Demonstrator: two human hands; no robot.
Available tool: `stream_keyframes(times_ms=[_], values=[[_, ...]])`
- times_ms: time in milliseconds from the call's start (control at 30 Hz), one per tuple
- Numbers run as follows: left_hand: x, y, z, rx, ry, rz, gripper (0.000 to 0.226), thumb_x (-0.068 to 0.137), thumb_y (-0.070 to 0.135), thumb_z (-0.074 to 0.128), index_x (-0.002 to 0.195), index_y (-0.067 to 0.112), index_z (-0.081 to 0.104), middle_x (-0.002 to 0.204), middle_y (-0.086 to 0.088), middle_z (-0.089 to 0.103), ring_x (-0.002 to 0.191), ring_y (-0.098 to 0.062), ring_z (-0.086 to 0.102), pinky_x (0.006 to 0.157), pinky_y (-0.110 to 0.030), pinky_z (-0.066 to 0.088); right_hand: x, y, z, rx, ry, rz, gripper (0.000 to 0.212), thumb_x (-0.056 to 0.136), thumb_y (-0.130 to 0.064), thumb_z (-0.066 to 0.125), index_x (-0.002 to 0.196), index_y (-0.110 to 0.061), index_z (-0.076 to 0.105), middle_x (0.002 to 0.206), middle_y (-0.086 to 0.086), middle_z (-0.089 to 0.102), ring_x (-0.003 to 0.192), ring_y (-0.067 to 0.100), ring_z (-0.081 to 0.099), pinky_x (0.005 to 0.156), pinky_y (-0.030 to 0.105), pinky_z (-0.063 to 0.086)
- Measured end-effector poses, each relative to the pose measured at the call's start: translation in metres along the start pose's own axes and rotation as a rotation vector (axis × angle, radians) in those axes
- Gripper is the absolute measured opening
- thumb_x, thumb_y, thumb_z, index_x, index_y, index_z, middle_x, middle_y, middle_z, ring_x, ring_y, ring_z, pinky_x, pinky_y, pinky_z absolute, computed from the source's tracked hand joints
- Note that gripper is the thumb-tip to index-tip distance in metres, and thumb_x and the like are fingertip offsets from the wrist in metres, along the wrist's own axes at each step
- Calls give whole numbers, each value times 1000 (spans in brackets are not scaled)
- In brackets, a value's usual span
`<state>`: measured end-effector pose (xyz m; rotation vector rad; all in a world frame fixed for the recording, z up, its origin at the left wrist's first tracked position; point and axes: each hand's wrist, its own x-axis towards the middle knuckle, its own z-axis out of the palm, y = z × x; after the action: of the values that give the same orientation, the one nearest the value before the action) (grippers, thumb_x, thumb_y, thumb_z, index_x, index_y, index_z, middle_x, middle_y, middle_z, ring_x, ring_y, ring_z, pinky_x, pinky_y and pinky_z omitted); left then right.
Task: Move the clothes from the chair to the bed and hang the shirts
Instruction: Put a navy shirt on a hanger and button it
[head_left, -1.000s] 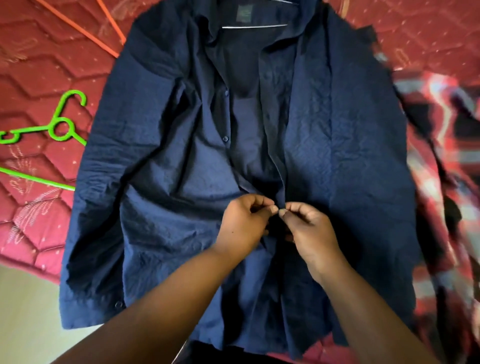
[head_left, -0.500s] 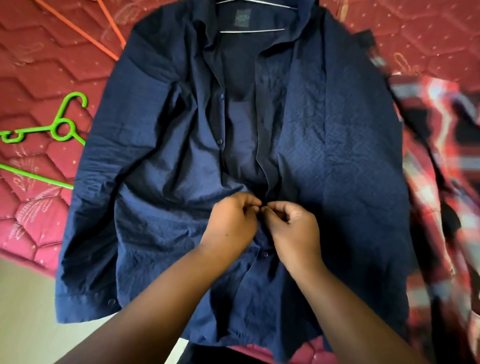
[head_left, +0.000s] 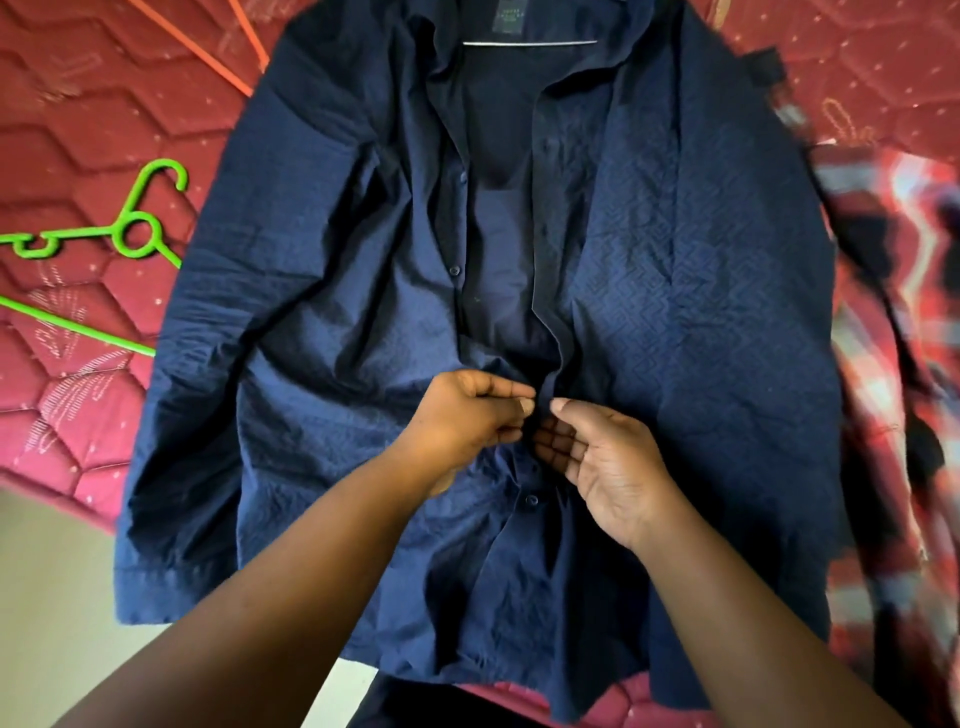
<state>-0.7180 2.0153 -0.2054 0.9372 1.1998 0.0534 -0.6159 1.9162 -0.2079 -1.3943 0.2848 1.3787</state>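
Observation:
A navy blue button shirt (head_left: 675, 291) lies face up on the red quilted bed (head_left: 78, 130), its front open above my hands. A thin pale hanger bar (head_left: 530, 43) shows inside the collar. My left hand (head_left: 467, 415) pinches the left placket at the shirt's middle, fingers curled. Beside it my right hand (head_left: 597, 457) has its palm turned up, fingertips at the right placket edge; its fingers curl loosely on the fabric. One closed button (head_left: 531, 500) sits just below my hands.
A green plastic hanger (head_left: 130, 228) lies on the bed to the left. Orange hanger rods (head_left: 208, 57) show at the top left. A red plaid garment (head_left: 893, 364) lies at the right. Pale floor (head_left: 47, 597) shows at the lower left.
My hands shifted slightly left along the placket, and my right hand has turned palm up with its fingers loosened. The view dipped, so the shirt collar sits higher in frame.

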Motion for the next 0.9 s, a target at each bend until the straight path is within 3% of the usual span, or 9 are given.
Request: stream_keyframes(times_ms=[167,267,400,500,633,900], values=[[2,1,-3,-32,-46,-59,11,85,-4,67,83,7,71,71,-6,71,68,-14,66,69,-25,60,7,2,-4,-2,-29,32,13,90,1,59,86,-7,68,75,7,72,71,15,68,68,23,56],[0,2,1,-19,-39,-39,15,89,-7,61,81,4,67,63,-2,69,60,-10,67,62,-21,58,8,6,-4,-69,-18,-36,11,86,4,64,81,-4,70,73,8,73,68,16,69,68,22,56],[-5,-1,6,-61,-13,-24,12,90,8,66,81,1,68,70,-8,70,66,-16,68,69,-25,59,12,12,-1,-245,64,-147,3,82,-3,74,80,-5,71,77,12,74,73,21,68,71,27,56],[-5,-10,12,-12,121,7,10,84,15,75,79,7,73,75,-10,74,72,-19,70,74,-28,58,15,23,2,-468,145,-306,7,85,-9,73,79,-12,73,75,5,75,70,14,69,71,29,56],[-4,-17,17,-100,279,-39,13,84,17,74,77,7,73,72,-11,73,65,-20,67,63,-27,56,13,31,7,-715,221,-467,5,85,-18,75,82,-22,73,74,-7,73,69,5,68,71,27,56],[1,-20,19,-195,337,-76,11,90,13,68,81,7,68,70,-5,69,64,-14,64,61,-22,53,13,27,8,-763,220,-433,8,87,-15,70,87,-22,74,80,-8,73,76,5,68,76,27,56]])
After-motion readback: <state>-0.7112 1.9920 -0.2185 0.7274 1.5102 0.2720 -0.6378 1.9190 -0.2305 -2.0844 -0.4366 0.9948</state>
